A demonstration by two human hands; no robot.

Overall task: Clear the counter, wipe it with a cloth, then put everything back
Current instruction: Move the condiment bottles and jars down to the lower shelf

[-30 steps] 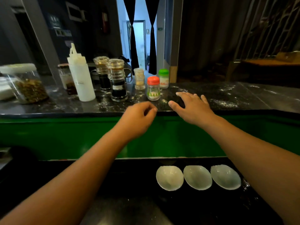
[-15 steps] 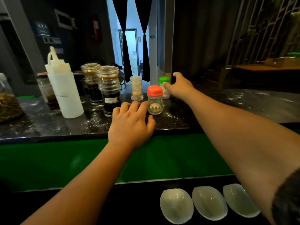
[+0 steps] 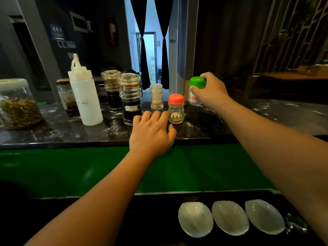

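A dark stone counter, dusted with white powder, carries a row of containers. My right hand grips a small green-capped shaker and holds it lifted above the counter. My left hand rests flat near the counter's front edge, fingertips next to a red-capped shaker. Behind stand a small clear spice jar, two glass jars of dark sauce, a white squeeze bottle, a brown-lidded jar and a big jar of dried herbs.
A green panel runs under the counter's edge. On the lower black shelf sit three white oval dishes. The right stretch of the counter holds only powder. A doorway with dark curtains is behind.
My right hand has closed round the green-capped shaker and raised it off the counter. My left hand has stayed flat by the red-capped shaker.
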